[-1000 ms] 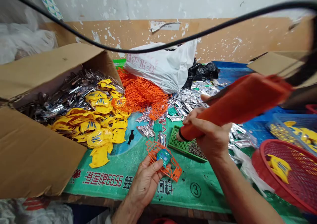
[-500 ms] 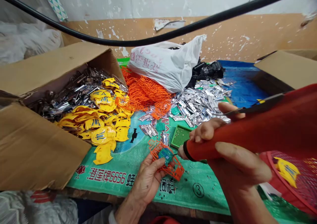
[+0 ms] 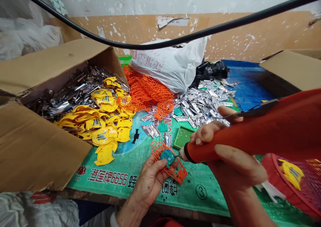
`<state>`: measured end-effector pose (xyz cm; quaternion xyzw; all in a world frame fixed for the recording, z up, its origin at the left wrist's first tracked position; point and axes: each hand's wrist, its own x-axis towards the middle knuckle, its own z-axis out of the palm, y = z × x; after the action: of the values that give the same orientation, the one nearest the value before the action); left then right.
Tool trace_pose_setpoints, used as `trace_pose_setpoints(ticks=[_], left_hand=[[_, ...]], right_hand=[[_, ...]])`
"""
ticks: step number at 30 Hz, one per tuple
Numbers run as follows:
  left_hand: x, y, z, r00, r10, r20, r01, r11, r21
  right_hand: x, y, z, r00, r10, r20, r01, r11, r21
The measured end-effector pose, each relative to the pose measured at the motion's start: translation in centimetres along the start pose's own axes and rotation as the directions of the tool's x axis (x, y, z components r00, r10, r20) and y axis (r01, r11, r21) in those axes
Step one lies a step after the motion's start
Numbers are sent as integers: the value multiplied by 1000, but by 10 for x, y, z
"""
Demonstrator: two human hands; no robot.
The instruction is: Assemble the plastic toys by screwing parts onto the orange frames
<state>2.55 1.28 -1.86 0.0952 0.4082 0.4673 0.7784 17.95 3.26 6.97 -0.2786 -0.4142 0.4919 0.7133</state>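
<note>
My left hand (image 3: pixel 150 178) pinches an orange plastic lattice frame (image 3: pixel 179 173) with a small teal-blue plastic piece (image 3: pixel 167 157) on it, thumb on top. My right hand (image 3: pixel 233 156) is wrapped around a red electric screwdriver (image 3: pixel 253 128), which slants down to the left. Its thin dark bit reaches the right edge of the teal piece; whether it touches a screw is too small to tell. Just behind the bit lies a green perforated tray (image 3: pixel 183 137). Silvery metallic-looking parts (image 3: pixel 194 103) are heaped beyond it.
At left, a tipped cardboard box (image 3: pixel 42 146) spills yellow shells (image 3: pixel 104 135) and shiny dark parts. Behind are orange frames (image 3: pixel 145 91) and a white bag (image 3: pixel 170 64). A red basket (image 3: pixel 283 186) stands at right, a second cardboard box (image 3: pixel 296 69) behind it. A black cable (image 3: pixel 140 47) hangs across the top.
The screwdriver and my right hand have shifted slightly left, its bit staying at the teal piece. My left hand keeps its hold almost unmoved. The view has shifted a little.
</note>
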Motion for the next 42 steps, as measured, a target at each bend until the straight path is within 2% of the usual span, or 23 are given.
trace_pose_setpoints(ticks=[11,22,34,42], left_hand=[[0,-1,-2,999,17,34,-17,1000,-12],[1,1,1,999,29,-33,-30,999,-19],[3,0,-3,1000,21,-9,-22,1000,-14],[2,2,-2,1000,11,7,-10,1000,-29]], right_hand=[[0,-1,1,999,26,21,-26,999,-26],[-5,6,1,1000,18,-14,-19,994,-104],[-6,8,1,1000,4,-8,-5,997,-83],[-6,11,2,999,30,-12,-32,990,-135]])
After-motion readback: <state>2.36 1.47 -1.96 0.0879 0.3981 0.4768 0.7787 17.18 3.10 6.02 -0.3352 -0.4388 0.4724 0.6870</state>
